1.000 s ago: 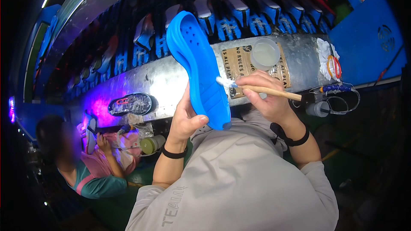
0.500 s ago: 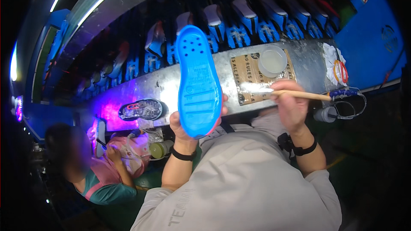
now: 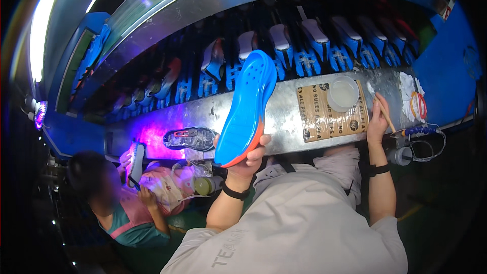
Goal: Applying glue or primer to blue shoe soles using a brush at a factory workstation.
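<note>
Landmark: metal bench (image 3: pixel 284 116).

Far left of bench, below its edge: co-worker (image 3: pixel 122 198), seated, holding pale sole (image 3: pixel 137 162).

On bench, left part, under purple light: dark shoe piece (image 3: pixel 190 138).

Front edge of bench, middle: left hand (image 3: pixel 248 157), fingers clamped round heel of blue sole (image 3: pixel 246 106), sole tilted upright above bench, orange edge down.

On bench, right of sole: brown card (image 3: pixel 329 114), white cup (image 3: pixel 343 93) on it.

Right end of bench: right hand (image 3: pixel 378 119) closed round brush handle (image 3: pixel 385 114), resting at bench.

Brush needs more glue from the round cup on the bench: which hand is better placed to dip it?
Right. The right hand already holds the brush and sits just beside the cup. The left hand is occupied gripping the blue sole.
</note>
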